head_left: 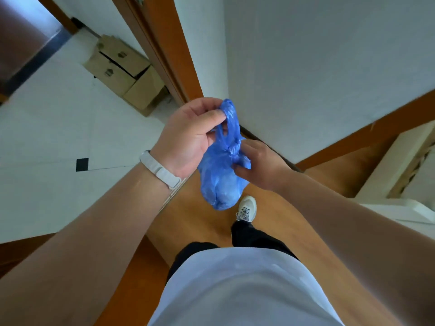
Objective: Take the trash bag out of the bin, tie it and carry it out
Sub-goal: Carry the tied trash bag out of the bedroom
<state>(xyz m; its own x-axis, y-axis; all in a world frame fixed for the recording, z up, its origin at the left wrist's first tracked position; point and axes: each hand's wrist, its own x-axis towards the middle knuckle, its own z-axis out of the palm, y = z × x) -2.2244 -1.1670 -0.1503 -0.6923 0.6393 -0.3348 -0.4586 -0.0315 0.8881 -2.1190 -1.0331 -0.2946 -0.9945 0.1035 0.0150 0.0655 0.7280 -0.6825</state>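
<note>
A small blue plastic trash bag (220, 180) hangs in the air in front of me, above the wooden floor. My left hand (190, 135) pinches the bag's upper handle loop between thumb and fingers. Lower and to the right, my right hand (256, 163) grips the bag at its gathered, twisted neck. The bag's bulging bottom hangs free over my shoe. No bin is in view.
A wooden door frame (169, 62) stands just ahead, with white tiled floor (47, 137) beyond it on the left. Cardboard boxes (124, 71) lie on the tiles by the frame. A grey wall (317, 67) is ahead on the right. Pale furniture (404, 165) stands at the right edge.
</note>
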